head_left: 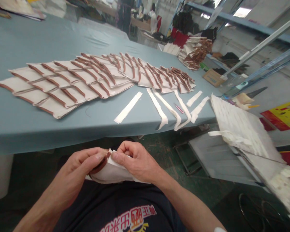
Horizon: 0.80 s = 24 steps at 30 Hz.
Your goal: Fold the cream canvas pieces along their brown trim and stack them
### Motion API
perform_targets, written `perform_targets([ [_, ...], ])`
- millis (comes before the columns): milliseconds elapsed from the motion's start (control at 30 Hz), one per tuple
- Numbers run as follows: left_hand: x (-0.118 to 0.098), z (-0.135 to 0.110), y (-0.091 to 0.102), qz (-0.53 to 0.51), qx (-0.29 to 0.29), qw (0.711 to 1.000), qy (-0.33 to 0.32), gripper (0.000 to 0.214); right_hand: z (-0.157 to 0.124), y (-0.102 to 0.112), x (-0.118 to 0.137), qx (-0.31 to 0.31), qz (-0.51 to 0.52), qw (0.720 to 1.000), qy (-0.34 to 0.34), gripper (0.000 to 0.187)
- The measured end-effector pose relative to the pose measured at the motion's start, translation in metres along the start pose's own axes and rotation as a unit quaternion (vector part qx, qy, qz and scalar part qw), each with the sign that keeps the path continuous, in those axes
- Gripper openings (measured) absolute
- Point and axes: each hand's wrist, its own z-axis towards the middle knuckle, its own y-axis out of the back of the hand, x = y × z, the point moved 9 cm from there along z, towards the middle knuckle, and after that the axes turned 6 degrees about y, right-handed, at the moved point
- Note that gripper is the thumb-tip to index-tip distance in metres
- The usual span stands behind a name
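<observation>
Close to my body, below the table edge, I hold a cream fabric piece with brown trim (113,174). My left hand (84,164) pinches its brown edge between thumb and fingers. At the same corner my right hand (135,161) is closed on the cream cloth, thumb on top, and the two hands nearly meet. The fabric's far side is hidden under my right hand. On the table in front lie overlapping rows of similar cream pieces with brown edges (70,80).
Several white strips (129,107) and a small pink tool (178,108) lie along the front of the blue-covered table (38,129). At right stands a board with white strips (244,125). A cardboard box (212,77) and more stacked pieces (195,51) are at the far end.
</observation>
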Motion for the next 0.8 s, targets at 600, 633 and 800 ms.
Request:
perform_targets([
  [600,-0.011,-0.009,-0.003,0.074,-0.031,0.997,0.005,0.033,-0.003,-0.012,-0.005,-0.009,0.027,1.0,-0.001,0.058],
  [633,-0.011,-0.009,-0.003,0.071,-0.031,0.997,0.006,0.033,-0.003,-0.012,-0.006,-0.007,0.032,0.999,-0.003,0.06],
  [800,-0.009,-0.009,-0.005,0.058,-0.018,0.998,0.005,0.029,-0.003,-0.018,-0.013,0.01,0.057,0.998,-0.007,0.064],
])
